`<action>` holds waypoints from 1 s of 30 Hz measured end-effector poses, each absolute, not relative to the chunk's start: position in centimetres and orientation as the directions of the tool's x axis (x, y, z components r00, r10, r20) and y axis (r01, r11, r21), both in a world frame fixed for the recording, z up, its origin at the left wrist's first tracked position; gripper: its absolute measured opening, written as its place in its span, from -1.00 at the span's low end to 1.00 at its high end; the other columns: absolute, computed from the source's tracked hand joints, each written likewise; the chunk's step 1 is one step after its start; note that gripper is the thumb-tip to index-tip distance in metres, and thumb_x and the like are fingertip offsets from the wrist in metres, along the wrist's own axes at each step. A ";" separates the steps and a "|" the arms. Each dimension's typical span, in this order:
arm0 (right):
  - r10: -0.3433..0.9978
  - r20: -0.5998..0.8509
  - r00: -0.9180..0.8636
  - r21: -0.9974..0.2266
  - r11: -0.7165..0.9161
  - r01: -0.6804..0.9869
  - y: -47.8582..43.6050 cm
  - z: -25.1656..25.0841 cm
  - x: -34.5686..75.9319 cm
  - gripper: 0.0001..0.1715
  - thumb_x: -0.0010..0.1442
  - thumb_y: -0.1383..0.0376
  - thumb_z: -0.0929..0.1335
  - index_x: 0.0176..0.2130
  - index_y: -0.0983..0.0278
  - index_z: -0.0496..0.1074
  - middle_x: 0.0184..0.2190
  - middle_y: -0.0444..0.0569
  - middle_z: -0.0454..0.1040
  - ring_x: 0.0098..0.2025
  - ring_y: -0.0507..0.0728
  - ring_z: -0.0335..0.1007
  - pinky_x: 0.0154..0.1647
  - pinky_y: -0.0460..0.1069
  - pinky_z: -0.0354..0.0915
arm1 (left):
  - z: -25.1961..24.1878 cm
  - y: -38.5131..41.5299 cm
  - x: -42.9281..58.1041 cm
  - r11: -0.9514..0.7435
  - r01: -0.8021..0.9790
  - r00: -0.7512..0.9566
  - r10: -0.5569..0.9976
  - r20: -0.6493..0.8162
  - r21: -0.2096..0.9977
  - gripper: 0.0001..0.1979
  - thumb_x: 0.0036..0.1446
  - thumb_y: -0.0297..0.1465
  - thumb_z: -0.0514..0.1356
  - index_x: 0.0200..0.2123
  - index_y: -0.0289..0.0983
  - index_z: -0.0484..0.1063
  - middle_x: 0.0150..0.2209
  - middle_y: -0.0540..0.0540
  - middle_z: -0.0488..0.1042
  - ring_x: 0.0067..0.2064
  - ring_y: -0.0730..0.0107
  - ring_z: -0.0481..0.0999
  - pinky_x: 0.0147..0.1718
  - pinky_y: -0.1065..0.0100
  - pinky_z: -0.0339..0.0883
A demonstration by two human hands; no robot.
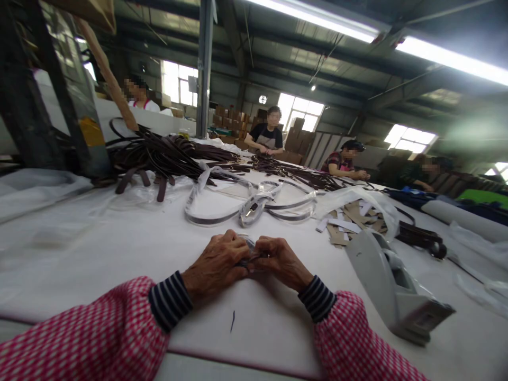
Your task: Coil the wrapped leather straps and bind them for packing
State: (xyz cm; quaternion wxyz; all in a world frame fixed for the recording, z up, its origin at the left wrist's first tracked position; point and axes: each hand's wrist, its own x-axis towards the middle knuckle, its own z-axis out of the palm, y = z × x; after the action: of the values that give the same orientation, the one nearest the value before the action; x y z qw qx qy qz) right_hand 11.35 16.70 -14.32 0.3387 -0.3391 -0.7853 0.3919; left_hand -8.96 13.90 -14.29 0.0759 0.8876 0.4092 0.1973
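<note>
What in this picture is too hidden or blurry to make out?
- The small item pinched between the left hand and right hand: head view, covered by fingers.
- The tape dispenser roll: hidden inside its body.
- The pile of dark straps: too tangled to count.
- Far coworkers' hands: too small.

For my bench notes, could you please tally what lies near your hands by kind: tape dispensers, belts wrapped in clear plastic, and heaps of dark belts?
Tape dispenser, grey, at the right hand: 1
Wrapped belt, beyond the left hand: 1
Heaps of dark belts: 2
Total: 4
</note>
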 end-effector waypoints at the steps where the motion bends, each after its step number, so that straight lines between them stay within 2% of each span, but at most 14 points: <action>1: 0.798 0.252 -0.547 -0.848 0.454 0.272 16.7 -14.2 11.5 -0.85 0.03 0.34 0.52 -0.49 0.30 0.50 -0.46 -0.17 0.36 -0.39 0.03 0.26 -0.41 -0.11 0.18 | -14.2 14.0 -9.0 -0.648 0.683 0.587 0.761 0.275 0.337 -0.93 0.22 -0.41 0.28 -0.21 -0.19 0.47 -0.12 -0.05 0.49 0.03 0.08 0.30 -0.06 0.12 0.15; 5: 0.778 0.159 -0.608 -0.856 0.415 0.308 16.7 -13.3 11.8 -0.93 0.14 0.36 0.44 -0.39 0.31 0.56 -0.48 -0.17 0.43 -0.48 -0.01 0.26 -0.47 -0.12 0.16 | -14.0 14.0 -9.0 -0.619 0.661 0.554 0.784 0.282 0.424 -0.95 0.21 -0.41 0.29 -0.30 -0.22 0.48 -0.21 -0.03 0.49 -0.01 0.11 0.32 -0.10 0.14 0.13; 8: 0.747 0.099 -0.657 -0.783 0.466 0.412 16.8 -11.9 11.4 -0.90 0.14 0.43 0.40 -0.38 0.32 0.55 -0.50 -0.15 0.49 -0.50 -0.01 0.31 -0.49 -0.14 0.15 | -13.9 13.9 -9.0 -0.617 0.656 0.551 0.785 0.282 0.435 -0.95 0.21 -0.39 0.30 -0.30 -0.22 0.48 -0.22 -0.02 0.50 -0.03 0.12 0.33 -0.11 0.14 0.12; 12: 0.712 0.007 -0.702 -0.528 0.598 0.602 17.0 -9.9 10.3 -0.82 0.08 0.55 0.38 -0.44 0.32 0.51 -0.53 -0.13 0.54 -0.52 -0.01 0.39 -0.50 -0.15 0.14 | -13.6 13.8 -9.0 -0.619 0.673 0.554 0.785 0.278 0.405 -0.93 0.22 -0.36 0.26 -0.21 -0.18 0.51 -0.18 -0.06 0.52 -0.02 0.07 0.33 -0.13 0.13 0.13; 15: 0.695 -0.005 -0.719 -0.298 0.685 0.665 16.9 -9.1 9.6 -0.81 0.14 0.53 0.37 -0.44 0.31 0.50 -0.55 -0.12 0.53 -0.53 -0.01 0.42 -0.50 -0.14 0.12 | -13.7 13.8 -9.0 -0.623 0.680 0.550 0.782 0.294 0.387 -0.89 0.27 -0.32 0.20 -0.18 -0.14 0.53 -0.18 -0.06 0.54 -0.03 0.05 0.33 -0.15 0.12 0.13; 17: 0.697 0.010 -0.717 -0.190 0.705 0.683 16.5 -8.9 9.3 -0.82 0.17 0.51 0.38 -0.42 0.31 0.52 -0.54 -0.08 0.53 -0.50 0.02 0.43 -0.48 -0.12 0.11 | -14.0 13.9 -9.1 -0.631 0.673 0.548 0.776 0.313 0.386 -0.87 0.30 -0.30 0.18 -0.18 -0.13 0.53 -0.19 -0.06 0.55 -0.03 0.04 0.34 -0.16 0.12 0.12; 19: 0.710 0.029 -0.704 -0.121 0.702 0.702 15.6 -9.0 9.1 -0.83 0.19 0.52 0.36 -0.37 0.34 0.53 -0.45 0.02 0.55 -0.44 0.08 0.44 -0.45 -0.07 0.10 | -14.3 14.1 -9.2 -0.636 0.668 0.543 0.772 0.332 0.386 -0.87 0.30 -0.28 0.19 -0.22 -0.14 0.53 -0.20 -0.05 0.56 -0.04 0.05 0.34 -0.17 0.12 0.12; 21: 0.695 0.064 -0.716 0.005 0.718 0.696 14.6 -9.3 8.9 -0.80 0.21 0.53 0.32 -0.24 0.35 0.52 -0.32 0.09 0.56 -0.40 0.11 0.44 -0.42 -0.03 0.08 | -14.7 14.3 -9.2 -0.632 0.670 0.532 0.775 0.342 0.390 -0.85 0.29 -0.24 0.21 -0.27 -0.16 0.53 -0.22 -0.04 0.56 -0.06 0.06 0.35 -0.19 0.13 0.12; 23: 0.653 0.106 -0.750 0.152 0.735 0.661 13.6 -9.9 8.9 -0.76 0.26 0.51 0.29 -0.12 0.34 0.48 -0.23 0.08 0.54 -0.36 0.12 0.42 -0.40 -0.01 0.09 | -14.9 14.4 -9.1 -0.627 0.670 0.520 0.779 0.351 0.397 -0.83 0.28 -0.23 0.22 -0.30 -0.16 0.52 -0.23 -0.02 0.56 -0.07 0.08 0.35 -0.20 0.14 0.12; 25: 0.613 0.144 -0.777 0.248 0.738 0.628 12.9 -10.7 9.1 -0.76 0.32 0.48 0.27 -0.05 0.32 0.43 -0.20 0.03 0.51 -0.31 0.12 0.41 -0.37 -0.01 0.14 | -14.9 14.5 -9.0 -0.622 0.676 0.513 0.783 0.352 0.396 -0.82 0.29 -0.24 0.20 -0.31 -0.17 0.52 -0.24 -0.02 0.55 -0.08 0.09 0.35 -0.21 0.15 0.13; 27: 0.605 0.177 -0.776 0.258 0.733 0.630 12.6 -11.5 9.3 -0.76 0.35 0.48 0.25 -0.03 0.31 0.39 -0.18 0.01 0.48 -0.25 0.13 0.40 -0.32 -0.01 0.18 | -14.9 14.6 -8.9 -0.613 0.696 0.509 0.789 0.345 0.374 -0.81 0.31 -0.27 0.17 -0.31 -0.19 0.51 -0.24 -0.04 0.55 -0.07 0.09 0.35 -0.21 0.14 0.14; 30: 0.624 0.209 -0.753 0.209 0.724 0.657 12.4 -12.4 9.6 -0.75 0.29 0.51 0.26 -0.06 0.30 0.37 -0.17 0.02 0.44 -0.21 0.13 0.37 -0.27 -0.03 0.22 | -14.6 14.6 -8.8 -0.593 0.727 0.510 0.804 0.307 0.346 -0.82 0.30 -0.29 0.17 -0.32 -0.21 0.51 -0.21 -0.06 0.54 -0.05 0.06 0.35 -0.18 0.11 0.16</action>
State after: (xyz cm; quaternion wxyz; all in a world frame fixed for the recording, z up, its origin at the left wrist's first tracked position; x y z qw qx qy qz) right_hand 9.59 12.41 -12.41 0.0618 -0.3458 -0.9264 -0.1359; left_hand -8.77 14.55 -14.64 0.0866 0.8646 0.4425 0.2216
